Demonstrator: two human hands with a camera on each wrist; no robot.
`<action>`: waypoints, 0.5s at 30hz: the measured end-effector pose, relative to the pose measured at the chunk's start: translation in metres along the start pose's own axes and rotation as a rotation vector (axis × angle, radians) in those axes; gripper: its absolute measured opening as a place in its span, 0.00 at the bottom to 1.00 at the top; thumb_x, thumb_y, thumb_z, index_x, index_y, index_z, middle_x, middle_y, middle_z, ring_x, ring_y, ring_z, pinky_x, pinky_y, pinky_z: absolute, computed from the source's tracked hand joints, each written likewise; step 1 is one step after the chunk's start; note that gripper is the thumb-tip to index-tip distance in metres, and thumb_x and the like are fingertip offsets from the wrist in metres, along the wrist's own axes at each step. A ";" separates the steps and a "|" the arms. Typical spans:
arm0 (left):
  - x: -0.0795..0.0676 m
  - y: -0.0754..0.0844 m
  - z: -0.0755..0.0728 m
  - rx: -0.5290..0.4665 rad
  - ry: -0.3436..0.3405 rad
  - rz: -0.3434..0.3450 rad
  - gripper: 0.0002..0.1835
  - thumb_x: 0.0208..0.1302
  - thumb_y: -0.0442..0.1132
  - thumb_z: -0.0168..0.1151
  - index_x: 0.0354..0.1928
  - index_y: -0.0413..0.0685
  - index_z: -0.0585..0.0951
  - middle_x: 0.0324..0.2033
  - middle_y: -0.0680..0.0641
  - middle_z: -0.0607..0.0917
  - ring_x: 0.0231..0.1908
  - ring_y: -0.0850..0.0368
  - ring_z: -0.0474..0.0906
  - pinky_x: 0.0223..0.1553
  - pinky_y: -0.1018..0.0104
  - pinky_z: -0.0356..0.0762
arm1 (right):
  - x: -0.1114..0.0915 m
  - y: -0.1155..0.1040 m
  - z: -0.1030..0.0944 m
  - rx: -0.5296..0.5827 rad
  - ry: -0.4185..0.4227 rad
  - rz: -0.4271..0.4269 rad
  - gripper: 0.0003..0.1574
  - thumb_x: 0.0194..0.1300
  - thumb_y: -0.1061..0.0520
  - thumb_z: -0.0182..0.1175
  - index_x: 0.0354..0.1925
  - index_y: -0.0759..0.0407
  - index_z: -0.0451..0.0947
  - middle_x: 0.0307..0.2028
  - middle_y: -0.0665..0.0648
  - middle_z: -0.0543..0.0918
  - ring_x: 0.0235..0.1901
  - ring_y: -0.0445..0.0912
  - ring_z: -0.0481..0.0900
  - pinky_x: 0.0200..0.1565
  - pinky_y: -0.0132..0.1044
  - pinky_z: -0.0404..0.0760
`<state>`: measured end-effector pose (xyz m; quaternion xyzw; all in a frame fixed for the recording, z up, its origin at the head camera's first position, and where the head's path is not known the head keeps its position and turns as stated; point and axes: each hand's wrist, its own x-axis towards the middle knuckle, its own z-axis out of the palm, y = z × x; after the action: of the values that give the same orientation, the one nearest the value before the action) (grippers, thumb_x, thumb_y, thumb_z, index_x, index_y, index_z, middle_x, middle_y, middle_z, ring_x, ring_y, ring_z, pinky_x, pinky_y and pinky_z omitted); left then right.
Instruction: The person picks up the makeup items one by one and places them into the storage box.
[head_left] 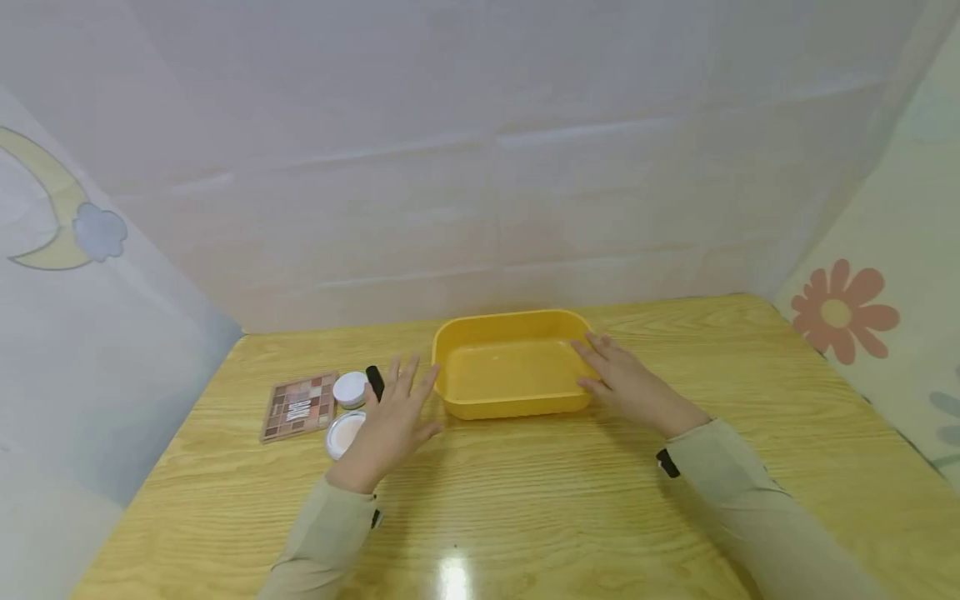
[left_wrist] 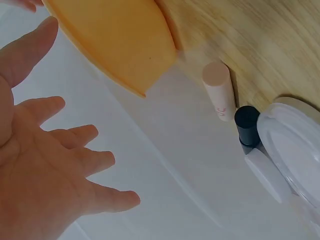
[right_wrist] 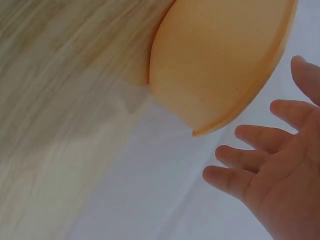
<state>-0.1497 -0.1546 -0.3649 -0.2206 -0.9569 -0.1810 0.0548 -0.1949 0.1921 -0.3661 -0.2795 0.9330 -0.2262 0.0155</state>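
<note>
A yellow plastic tub (head_left: 517, 407) with raised sides stands on the table between my two hands. My left hand (head_left: 392, 427) is by the tub's left end, fingers straight and spread, holding nothing. At the right end is my right hand (head_left: 628, 385), its fingers also extended; in the head view they overlap the rim. The right wrist view shows these fingertips beside the tub (right_wrist: 210, 65), apparently apart from it. Partly behind my left hand lie a white round jar (head_left: 350, 389), a round compact (head_left: 344, 434) and a black-capped tube (head_left: 375, 382).
An eyeshadow palette (head_left: 300, 407) lies flat, left of the round containers. In the left wrist view a pale pink tube (left_wrist: 219, 91) stands near the black cap (left_wrist: 247, 122). A fabric backdrop (head_left: 480, 208) rises behind the wooden table (head_left: 510, 500).
</note>
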 end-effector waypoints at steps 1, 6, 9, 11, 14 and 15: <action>0.000 -0.001 0.000 0.004 0.001 -0.004 0.40 0.64 0.37 0.69 0.74 0.37 0.62 0.74 0.26 0.54 0.73 0.22 0.42 0.58 0.13 0.44 | 0.001 0.001 0.001 0.016 0.004 0.009 0.38 0.79 0.53 0.50 0.76 0.71 0.52 0.73 0.80 0.50 0.73 0.76 0.45 0.69 0.73 0.49; -0.004 -0.004 0.002 0.016 0.006 -0.040 0.41 0.65 0.40 0.69 0.75 0.38 0.62 0.75 0.27 0.54 0.73 0.22 0.43 0.59 0.14 0.44 | 0.007 0.005 0.003 0.118 0.011 0.091 0.39 0.79 0.58 0.49 0.75 0.77 0.47 0.75 0.79 0.47 0.74 0.73 0.45 0.71 0.68 0.50; -0.007 -0.007 0.002 0.016 0.009 -0.063 0.41 0.65 0.41 0.69 0.75 0.39 0.61 0.75 0.29 0.53 0.73 0.23 0.43 0.60 0.15 0.44 | 0.011 0.006 0.004 0.193 0.026 0.140 0.40 0.78 0.60 0.49 0.75 0.78 0.45 0.75 0.78 0.46 0.75 0.71 0.45 0.71 0.67 0.50; -0.009 -0.008 0.001 0.009 0.002 -0.080 0.41 0.65 0.41 0.68 0.76 0.40 0.61 0.76 0.29 0.52 0.74 0.23 0.42 0.61 0.15 0.43 | 0.012 0.007 0.005 0.249 0.051 0.162 0.39 0.77 0.62 0.50 0.75 0.79 0.45 0.75 0.78 0.47 0.74 0.71 0.46 0.71 0.66 0.51; -0.013 -0.012 0.000 -0.005 -0.007 -0.107 0.41 0.65 0.40 0.68 0.76 0.41 0.61 0.76 0.30 0.52 0.74 0.24 0.41 0.61 0.15 0.42 | 0.014 0.008 0.007 0.302 0.094 0.183 0.39 0.76 0.64 0.50 0.74 0.80 0.46 0.74 0.79 0.49 0.73 0.72 0.48 0.71 0.66 0.54; -0.014 -0.013 -0.001 -0.011 -0.008 -0.113 0.41 0.65 0.40 0.68 0.76 0.40 0.60 0.76 0.29 0.52 0.74 0.25 0.40 0.61 0.15 0.41 | 0.014 0.008 0.007 0.310 0.112 0.189 0.38 0.76 0.65 0.51 0.74 0.80 0.47 0.73 0.80 0.51 0.73 0.72 0.51 0.70 0.66 0.57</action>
<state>-0.1427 -0.1711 -0.3710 -0.1672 -0.9670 -0.1884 0.0392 -0.2099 0.1877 -0.3747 -0.1720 0.9085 -0.3798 0.0277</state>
